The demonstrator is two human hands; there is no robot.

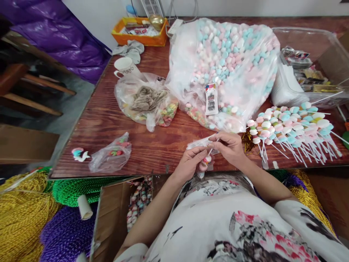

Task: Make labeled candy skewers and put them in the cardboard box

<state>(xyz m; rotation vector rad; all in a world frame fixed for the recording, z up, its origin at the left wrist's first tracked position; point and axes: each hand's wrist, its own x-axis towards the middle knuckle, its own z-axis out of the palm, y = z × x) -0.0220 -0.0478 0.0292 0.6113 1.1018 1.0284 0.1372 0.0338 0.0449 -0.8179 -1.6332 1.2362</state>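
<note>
Near the table's front edge, my left hand (194, 159) is closed round a candy skewer (205, 163), its pastel candies hanging below the fingers in what looks like a clear wrapper. My right hand (229, 146) pinches the upper end of the skewer's white stick, close to my left fingertips. Behind both hands, clear plastic sleeves (198, 142) lie on the wood. To the right rests a pile of candy skewers (296, 125), their sticks pointing towards me. Gold twist ties (247, 141) show beside my right wrist, partly hidden.
A large bag of pastel candies (226, 58) fills the table's back middle. Left of it stand a smaller bag (147, 103), a white mug (125, 66) and an orange tray (139, 38). A clear bin (321, 40) is at the right. An open carton (111, 218) sits below the edge.
</note>
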